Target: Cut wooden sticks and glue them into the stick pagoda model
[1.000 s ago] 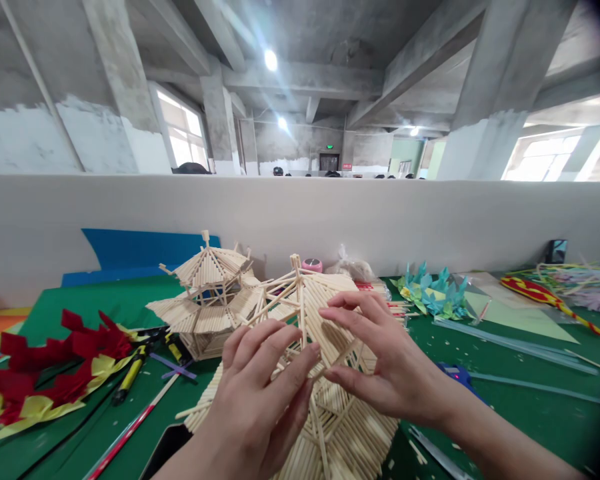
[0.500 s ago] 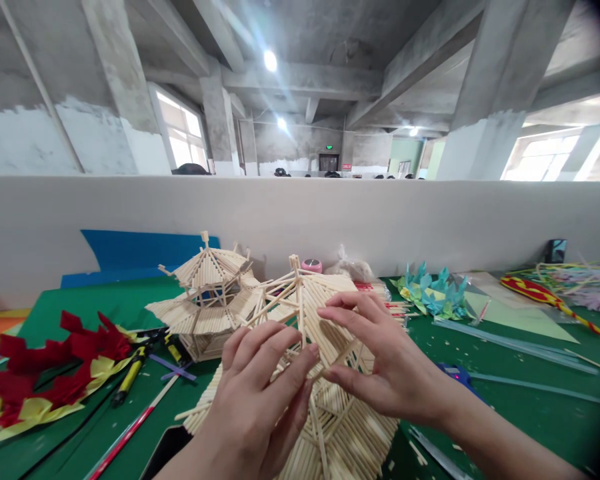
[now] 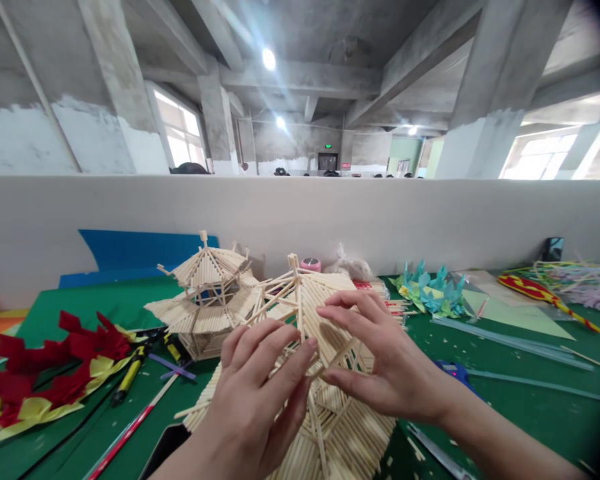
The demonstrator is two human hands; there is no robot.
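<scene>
A pavilion model of pale wooden sticks (image 3: 325, 293) is right in front of me, its slatted roof rising to a short post. My left hand (image 3: 260, 380) has thumb and forefinger closed together at the lower edge of a roof panel; whatever lies between the tips is mostly hidden. Across the same panel curves my right hand (image 3: 380, 353), fingertips on the slats and thumb at the panel's lower edge. Gaps between the roof's sticks show under both hands. Behind, to the left, stands a tiered stick pagoda (image 3: 210, 293).
Red and yellow paper crown (image 3: 75, 373), yellow-handled cutter (image 3: 130, 377) and a red-striped stick (image 3: 135, 420) lie left. Right are a blue glue gun (image 3: 453, 372), pale blue strips (image 3: 510, 343), a metal tool (image 3: 437, 453) and a turquoise paper crown (image 3: 427, 290). A white partition (image 3: 300, 213) stands behind.
Both hands keep nearly the same place on the roof panel, with only a slight shift of the fingers. The whole view has moved a little.
</scene>
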